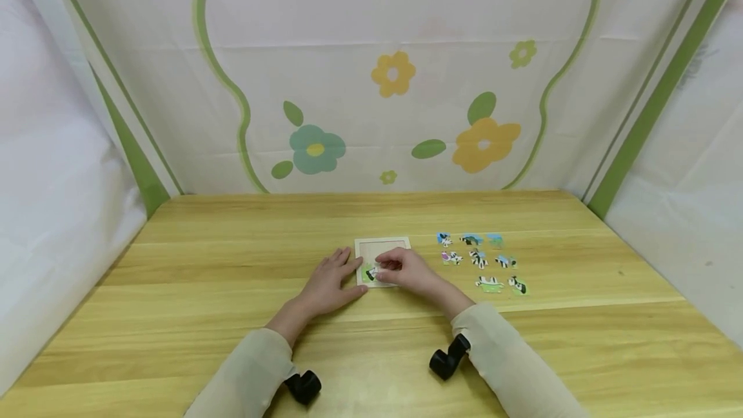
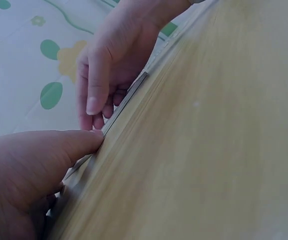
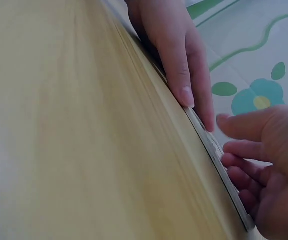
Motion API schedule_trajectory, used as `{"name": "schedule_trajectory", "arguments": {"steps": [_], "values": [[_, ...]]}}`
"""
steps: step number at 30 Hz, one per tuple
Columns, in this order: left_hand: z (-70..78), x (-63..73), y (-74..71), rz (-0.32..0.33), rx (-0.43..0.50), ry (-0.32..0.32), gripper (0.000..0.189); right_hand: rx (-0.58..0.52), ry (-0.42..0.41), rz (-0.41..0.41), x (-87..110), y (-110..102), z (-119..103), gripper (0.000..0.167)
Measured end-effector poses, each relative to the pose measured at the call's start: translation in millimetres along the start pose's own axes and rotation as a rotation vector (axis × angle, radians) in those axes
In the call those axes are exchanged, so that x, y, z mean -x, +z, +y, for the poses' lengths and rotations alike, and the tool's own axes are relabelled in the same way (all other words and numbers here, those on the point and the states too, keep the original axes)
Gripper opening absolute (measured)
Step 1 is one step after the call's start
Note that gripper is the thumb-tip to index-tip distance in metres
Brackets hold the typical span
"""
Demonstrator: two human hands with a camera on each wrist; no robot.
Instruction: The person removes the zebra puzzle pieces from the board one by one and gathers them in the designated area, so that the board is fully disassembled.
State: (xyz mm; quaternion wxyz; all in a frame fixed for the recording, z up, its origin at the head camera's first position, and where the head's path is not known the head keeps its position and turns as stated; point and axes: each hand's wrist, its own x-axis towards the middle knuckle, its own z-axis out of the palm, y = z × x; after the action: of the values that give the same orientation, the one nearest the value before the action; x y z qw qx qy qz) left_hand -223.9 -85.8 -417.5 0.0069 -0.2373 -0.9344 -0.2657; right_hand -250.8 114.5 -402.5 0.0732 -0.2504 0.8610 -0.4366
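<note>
A small square wooden puzzle tray (image 1: 383, 240) with a pale raised rim lies flat on the table. In its near left corner is a green, black and white puzzle piece (image 1: 368, 273). My left hand (image 1: 329, 281) rests beside the tray, its fairly straight thumb and forefinger touching the rim at the left side and near left corner. Over the tray is my right hand (image 1: 413, 271), fingers loosely bent and fingertips close by the piece. In the right wrist view the right hand's thumb (image 3: 243, 125) stands apart from its fingers, with nothing seen between them.
Several loose puzzle pieces with black, white, blue and green printing, such as a long piece (image 1: 490, 284), lie in rough rows right of the tray. The wooden table (image 1: 232, 244) meets a flower-printed cloth (image 1: 360, 82) at the back, with white cloth on both sides.
</note>
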Motion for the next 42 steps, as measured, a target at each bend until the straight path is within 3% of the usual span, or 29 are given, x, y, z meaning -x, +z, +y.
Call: {"name": "schedule_trajectory", "arguments": {"steps": [7,18,28,42], "values": [[2.8,-0.5,-1.6,-0.004,-0.003,0.003,0.056,0.121,-0.043,0.059,2.1,6,1,0.031],[2.6,1.0,-2.8,0.003,0.006,0.000,0.055,0.141,-0.032,0.081,-0.3,13,2,0.024],[1.4,-0.2,-1.9,0.004,0.011,0.001,0.056,-0.010,0.015,0.078,0.9,14,-5,0.023],[1.0,-0.1,-2.7,0.006,0.003,0.007,0.056,0.011,0.013,0.059,-0.7,14,-1,0.026]]}}
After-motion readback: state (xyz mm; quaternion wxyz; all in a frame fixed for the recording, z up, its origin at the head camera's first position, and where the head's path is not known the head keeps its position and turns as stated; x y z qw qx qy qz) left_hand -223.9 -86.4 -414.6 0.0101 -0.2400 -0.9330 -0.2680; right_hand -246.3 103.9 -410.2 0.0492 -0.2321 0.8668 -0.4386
